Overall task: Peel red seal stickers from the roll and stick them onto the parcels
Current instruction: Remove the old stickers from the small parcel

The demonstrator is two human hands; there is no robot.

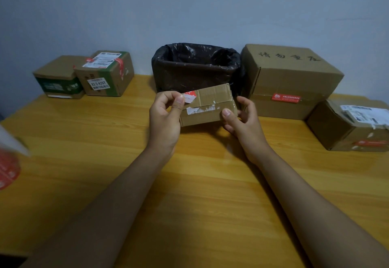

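1. Small flat brown cardboard parcel (pixel 208 104) is lifted off the yellow wood-grain table (pixel 210 183), held at centre frame in front of the black bag-lined bin (pixel 194 67), so both hands can reach its taped seam
2. Right hand (pixel 242 118) grips the parcel's 3 o'clock end, thumb on the front face, fingers curled behind; judged as steadying it while the other hand works
3. Left hand (pixel 166 116) pinches a red-and-white seal sticker (pixel 189 96) between thumb and forefinger at the parcel's 10 o'clock corner; one end of the sticker lies on the top face, the pinched end looks lifted; likely being laid across the edge, cannot tell how much is stuck
4. Torn white label scraps sit on the front face below the seam; sticker is placed clear of them
5. Red sticker roll (pixel 8 170) lies blurred at 9 o'clock on the table edge, well apart from both hands, parked within left reach for the next peel
6. Two small brown cartons (pixel 84 76) at 10 o'clock, red stickers visible on at least one
7. Large brown carton (pixel 290 80) at 2 o'clock and a smaller one (pixel 349 126) at 3 o'clock each show a red strip, so those look sealed
8. Next judged step: press the sticker flat, set the parcel down
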